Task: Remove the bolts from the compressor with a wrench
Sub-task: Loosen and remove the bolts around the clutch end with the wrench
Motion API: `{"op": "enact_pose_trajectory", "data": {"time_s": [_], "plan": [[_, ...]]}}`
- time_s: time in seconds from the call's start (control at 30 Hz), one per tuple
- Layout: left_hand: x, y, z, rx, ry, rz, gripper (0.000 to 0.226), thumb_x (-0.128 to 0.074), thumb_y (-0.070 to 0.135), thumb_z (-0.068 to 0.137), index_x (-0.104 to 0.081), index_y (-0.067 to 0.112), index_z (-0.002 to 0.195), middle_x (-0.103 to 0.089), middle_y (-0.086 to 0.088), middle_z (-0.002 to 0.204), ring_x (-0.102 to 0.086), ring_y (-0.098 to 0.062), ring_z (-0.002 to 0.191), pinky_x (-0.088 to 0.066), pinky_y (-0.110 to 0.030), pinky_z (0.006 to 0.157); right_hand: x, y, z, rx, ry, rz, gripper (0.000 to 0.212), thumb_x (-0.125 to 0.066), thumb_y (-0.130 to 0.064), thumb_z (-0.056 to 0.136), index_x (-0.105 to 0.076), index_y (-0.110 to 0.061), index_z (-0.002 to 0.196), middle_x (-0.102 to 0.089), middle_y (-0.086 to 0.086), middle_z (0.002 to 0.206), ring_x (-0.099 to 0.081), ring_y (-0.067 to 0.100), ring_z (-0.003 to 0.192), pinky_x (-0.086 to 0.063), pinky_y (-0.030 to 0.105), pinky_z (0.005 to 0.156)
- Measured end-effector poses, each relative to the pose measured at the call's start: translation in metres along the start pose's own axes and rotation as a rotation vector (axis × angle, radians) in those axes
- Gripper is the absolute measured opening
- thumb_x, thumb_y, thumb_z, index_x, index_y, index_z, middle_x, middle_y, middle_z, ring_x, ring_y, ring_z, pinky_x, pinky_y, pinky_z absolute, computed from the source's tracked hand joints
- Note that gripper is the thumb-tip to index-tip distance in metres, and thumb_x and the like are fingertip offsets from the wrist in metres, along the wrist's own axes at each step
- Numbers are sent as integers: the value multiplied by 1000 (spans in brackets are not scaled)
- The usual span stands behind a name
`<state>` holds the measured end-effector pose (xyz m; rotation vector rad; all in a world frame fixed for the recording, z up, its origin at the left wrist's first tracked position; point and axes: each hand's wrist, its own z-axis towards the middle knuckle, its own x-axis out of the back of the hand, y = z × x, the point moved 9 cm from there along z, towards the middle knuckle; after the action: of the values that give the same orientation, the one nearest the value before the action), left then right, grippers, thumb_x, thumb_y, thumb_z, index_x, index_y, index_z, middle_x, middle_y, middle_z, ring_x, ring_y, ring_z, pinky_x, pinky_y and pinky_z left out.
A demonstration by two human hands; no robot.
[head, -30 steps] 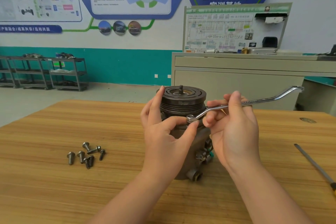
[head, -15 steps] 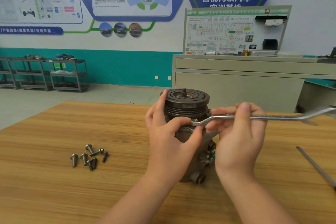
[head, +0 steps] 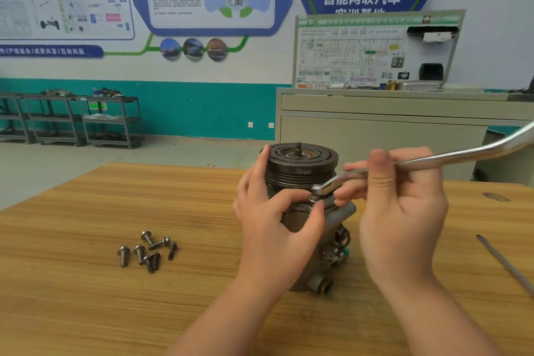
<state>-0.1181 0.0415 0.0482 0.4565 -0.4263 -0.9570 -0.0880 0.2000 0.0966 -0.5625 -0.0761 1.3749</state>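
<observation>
The compressor (head: 306, 211) is stood upright on the wooden surface (head: 86, 283), pulley end uppermost, near the middle of the view. The left hand (head: 271, 228) is wrapped round the compressor body from the near-left side; its grip is clenched on the housing, with thumb and forefinger met at a bolt (head: 313, 197) just under the pulley rim. The wrench (head: 427, 160) is held in the right hand (head: 401, 211), fingers and thumb curled round the shank near its ring end. The ring end is seen at or just above the bolt head; whether it is seated cannot be told. The handle is angled up and to the right, out of view.

A cluster of loose bolts (head: 147, 250) is lain on the surface, well apart to the left of the compressor. A slender metal tool (head: 504, 264) is lain on the surface at far right.
</observation>
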Motion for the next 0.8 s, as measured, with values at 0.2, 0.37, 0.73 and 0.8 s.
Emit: {"op": "enact_pose_trajectory", "data": {"time_s": [0.2, 0.37, 0.73, 0.8], "plan": [[0, 0, 0, -2, -11, -4, 27, -60, 48, 76, -75, 26, 81, -32, 6, 155, -28, -20, 139, -26, -51, 110, -12, -19, -11, 290, -145, -244, 17, -46, -38, 100, -52, -26, 91, -60, -6, 70, -62, 7, 59, -52, 25, 58], [0, 0, 1, 7, -11, 6, 31, -60, 49, 77, -76, 23, 82, -33, 5, 155, -29, -22, 139, -27, -53, 109, -22, -26, -18, 402, -200, -382, 42, -47, -33, 101, -63, 2, 85, -59, 0, 77, -63, 20, 58, -51, 29, 58], [-3, -4, 5, 83, -42, 51, 62, -49, 47, 91, -23, 41, 146, -39, 2, 142, -33, -18, 135, -33, -36, 112, -53, -31, -43, 486, -241, -479, 28, -58, -18, 95, -70, 1, 77, -62, 10, 74, -57, 17, 64, -50, 26, 58], [-2, -8, 7, 195, -33, -72, 47, -57, 46, 85, -39, 56, 128, -38, 5, 139, -33, -16, 131, -31, -40, 111, -46, -26, -45, 446, -225, -409, 24, -60, -16, 95, -70, 1, 81, -64, 9, 78, -59, 12, 72, -52, 24, 64]]}}
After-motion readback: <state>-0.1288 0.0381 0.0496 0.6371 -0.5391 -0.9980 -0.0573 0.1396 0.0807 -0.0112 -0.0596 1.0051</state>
